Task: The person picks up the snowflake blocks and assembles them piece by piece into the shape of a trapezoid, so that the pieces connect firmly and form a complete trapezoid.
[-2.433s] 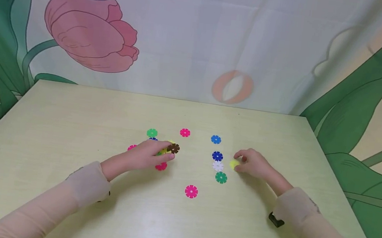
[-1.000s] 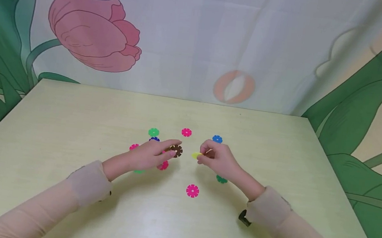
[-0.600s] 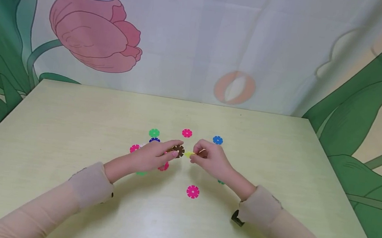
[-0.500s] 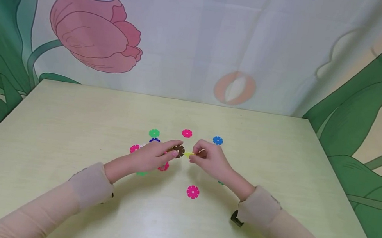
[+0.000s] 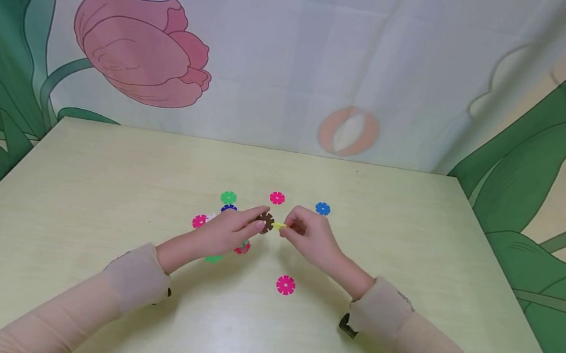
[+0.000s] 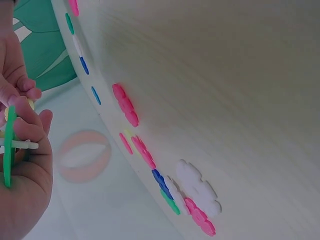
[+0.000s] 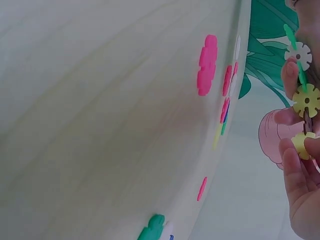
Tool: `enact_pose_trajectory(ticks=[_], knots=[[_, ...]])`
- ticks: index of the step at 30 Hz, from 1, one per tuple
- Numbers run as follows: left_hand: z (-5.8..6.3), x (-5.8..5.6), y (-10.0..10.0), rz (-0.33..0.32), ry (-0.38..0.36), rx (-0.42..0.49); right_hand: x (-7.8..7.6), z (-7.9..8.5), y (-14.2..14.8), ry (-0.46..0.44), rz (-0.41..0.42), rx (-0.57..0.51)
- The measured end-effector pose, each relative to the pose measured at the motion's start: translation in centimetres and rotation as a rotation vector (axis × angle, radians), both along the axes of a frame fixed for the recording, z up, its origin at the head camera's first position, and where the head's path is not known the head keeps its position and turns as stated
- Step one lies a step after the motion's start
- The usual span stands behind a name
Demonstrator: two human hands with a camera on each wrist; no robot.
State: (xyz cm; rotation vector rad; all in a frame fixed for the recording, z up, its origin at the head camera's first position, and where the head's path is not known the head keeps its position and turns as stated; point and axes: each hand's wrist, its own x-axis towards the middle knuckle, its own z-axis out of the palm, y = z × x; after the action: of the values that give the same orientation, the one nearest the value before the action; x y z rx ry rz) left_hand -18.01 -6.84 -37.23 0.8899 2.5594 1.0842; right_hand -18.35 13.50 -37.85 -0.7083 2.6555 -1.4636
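My left hand (image 5: pixel 227 227) grips a short chain of notched, flower-shaped plastic discs above the table. In the right wrist view the chain shows a green disc (image 7: pixel 290 35), a white disc (image 7: pixel 298 56) and a yellow disc (image 7: pixel 306 101) slotted together. At its end, a brown disc (image 5: pixel 268 222) sticks out beyond my left fingertips. Between thumb and fingers, my right hand (image 5: pixel 315 235) pinches another yellow disc (image 5: pixel 279 226), seen nearly edge-on in the head view. This disc's edge meets the brown disc's notched rim. Part of the chain is hidden behind my left hand.
Loose discs lie flat on the pale table (image 5: pixel 130 182): a near pink disc (image 5: pixel 286 285), a far pink disc (image 5: pixel 277 198), a blue disc (image 5: pixel 323 208) and a light green disc (image 5: pixel 228 198). Several more sit under my left hand. A printed curtain (image 5: pixel 265 52) hangs behind.
My right hand has picked up the yellow disc at the right and carried it left to the brown disc, turning it edge-on. My left hand has stayed nearly in place with the chain.
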Motion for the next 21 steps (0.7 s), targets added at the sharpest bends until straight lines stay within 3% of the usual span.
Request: enact_pose_trajectory(ticks=[9, 21], knots=[[0.2, 0.1, 0.3, -0.021, 0.040, 0.018, 0.6, 0.1, -0.1, 0.091, -0.032, 0.003], [0.7, 0.4, 0.4, -0.067, 0.049, 0.010, 1.5, 0.9, 0.0, 0.245, 0.011, 0.014]])
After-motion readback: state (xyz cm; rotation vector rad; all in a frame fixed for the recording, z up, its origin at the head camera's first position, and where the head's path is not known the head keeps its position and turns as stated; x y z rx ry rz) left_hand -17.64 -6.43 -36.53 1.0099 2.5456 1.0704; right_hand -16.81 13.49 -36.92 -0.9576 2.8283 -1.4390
